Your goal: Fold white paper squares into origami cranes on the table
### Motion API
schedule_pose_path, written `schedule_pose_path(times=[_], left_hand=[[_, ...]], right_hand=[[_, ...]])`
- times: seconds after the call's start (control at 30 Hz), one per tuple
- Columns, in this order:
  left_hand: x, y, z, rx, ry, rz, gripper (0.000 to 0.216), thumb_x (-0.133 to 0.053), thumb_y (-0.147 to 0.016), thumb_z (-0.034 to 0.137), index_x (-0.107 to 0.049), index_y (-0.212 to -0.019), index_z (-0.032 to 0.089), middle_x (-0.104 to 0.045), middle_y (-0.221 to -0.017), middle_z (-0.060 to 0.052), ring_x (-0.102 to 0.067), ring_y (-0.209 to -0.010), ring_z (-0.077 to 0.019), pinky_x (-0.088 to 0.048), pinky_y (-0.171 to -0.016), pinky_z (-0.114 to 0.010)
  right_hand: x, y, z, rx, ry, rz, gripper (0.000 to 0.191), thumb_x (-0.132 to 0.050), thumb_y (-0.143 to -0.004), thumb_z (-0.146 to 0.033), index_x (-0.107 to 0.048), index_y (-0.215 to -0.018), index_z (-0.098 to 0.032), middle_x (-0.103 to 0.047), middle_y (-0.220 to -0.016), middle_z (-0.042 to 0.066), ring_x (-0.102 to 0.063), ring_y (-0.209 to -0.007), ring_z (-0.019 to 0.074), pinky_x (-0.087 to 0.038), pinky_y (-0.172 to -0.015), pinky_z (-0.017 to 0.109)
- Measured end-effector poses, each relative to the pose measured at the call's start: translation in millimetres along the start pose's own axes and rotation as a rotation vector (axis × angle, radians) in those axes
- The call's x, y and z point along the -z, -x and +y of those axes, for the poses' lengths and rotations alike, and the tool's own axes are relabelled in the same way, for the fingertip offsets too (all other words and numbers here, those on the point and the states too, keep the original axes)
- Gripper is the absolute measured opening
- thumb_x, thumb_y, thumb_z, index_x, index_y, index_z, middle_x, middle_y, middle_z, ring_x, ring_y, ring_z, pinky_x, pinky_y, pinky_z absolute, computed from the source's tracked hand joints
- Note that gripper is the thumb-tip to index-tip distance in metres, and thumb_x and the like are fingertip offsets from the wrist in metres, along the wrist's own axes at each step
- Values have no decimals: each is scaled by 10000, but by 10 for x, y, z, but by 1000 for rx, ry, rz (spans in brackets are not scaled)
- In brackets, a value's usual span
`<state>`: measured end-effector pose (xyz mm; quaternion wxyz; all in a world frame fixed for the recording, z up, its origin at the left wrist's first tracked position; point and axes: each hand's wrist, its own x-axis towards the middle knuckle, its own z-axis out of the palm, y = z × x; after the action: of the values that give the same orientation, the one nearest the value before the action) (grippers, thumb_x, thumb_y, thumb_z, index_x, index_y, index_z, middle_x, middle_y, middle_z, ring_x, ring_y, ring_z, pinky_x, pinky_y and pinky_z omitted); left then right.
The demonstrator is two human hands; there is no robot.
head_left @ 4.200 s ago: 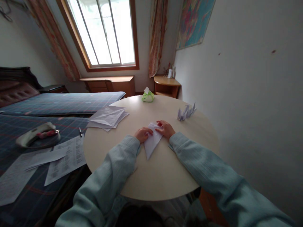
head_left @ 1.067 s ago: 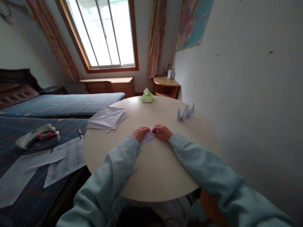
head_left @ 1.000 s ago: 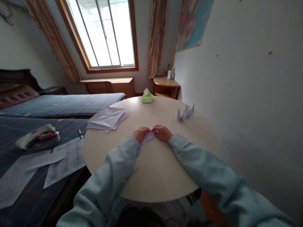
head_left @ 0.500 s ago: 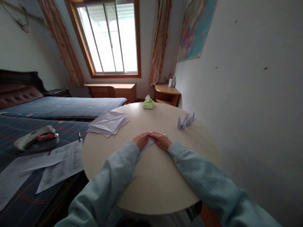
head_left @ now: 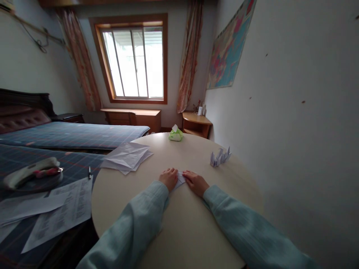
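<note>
A small folded sheet of white paper (head_left: 180,180) lies on the round table between my hands, partly covered by them. My left hand (head_left: 168,179) rests over its left side with the fingers curled down on it. From the right, my right hand (head_left: 196,182) presses its closed fingers on the paper's right edge. A narrow strip of the paper shows between the two hands. To the right stand several folded paper cranes (head_left: 220,157). Loose creased sheets of white paper (head_left: 127,156) lie in a pile at the table's left edge.
The pale round table (head_left: 196,228) has a green tissue pack (head_left: 175,133) at its far edge. Left of it is a bed (head_left: 75,158) bearing printed sheets (head_left: 66,211), a pen (head_left: 89,172) and a white object with a strap (head_left: 32,173). A wall (head_left: 294,149) stands close on the right.
My hands have moved apart from where they met, uncovering more of the folded paper between them. The whole scene sits lower because the head view has tipped up.
</note>
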<state>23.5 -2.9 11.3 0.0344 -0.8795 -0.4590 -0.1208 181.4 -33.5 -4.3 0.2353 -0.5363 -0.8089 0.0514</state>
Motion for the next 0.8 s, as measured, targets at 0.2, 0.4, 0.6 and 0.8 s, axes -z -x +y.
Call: schedule_pose_path(times=[0.2,0.4,0.6,0.8], left_hand=[[-7,8,26,-19,-3,15,211,-327,-796,231,-509,-891,184,-531,-929,-51,-485,-886,-171,-400,-750,-302],[-32,4,39,-6,44,28,230,-333,-796,227,-519,-920,173,-524,-940,-70,-475,-898,-174,-403,-760,-303],[-45,-15,-54,-49,134,50,231,-396,-777,277,-564,-912,194,-545,-912,-72,-480,-885,-176,-398,-778,-309],[-131,-24,-190,-5,220,92,261,-439,-749,301,-570,-968,249,-562,-998,-24,-465,-967,-186,-354,-867,-338]], right_hand=[[157,230,46,-120,97,4,353,-348,-799,-288,-519,-1071,-143,-493,-1159,75,-410,-1109,161,-317,-951,308],[213,269,0,-185,233,23,388,-310,-813,-362,-531,-1052,-151,-514,-1131,90,-453,-1065,178,-350,-908,309],[133,84,169,-137,256,28,502,-271,-804,-460,-470,-1117,-122,-463,-1183,109,-393,-1111,194,-300,-932,342],[35,-234,328,-183,260,-14,478,-360,-777,-422,-412,-1170,-155,-404,-1242,66,-336,-1142,196,-261,-947,345]])
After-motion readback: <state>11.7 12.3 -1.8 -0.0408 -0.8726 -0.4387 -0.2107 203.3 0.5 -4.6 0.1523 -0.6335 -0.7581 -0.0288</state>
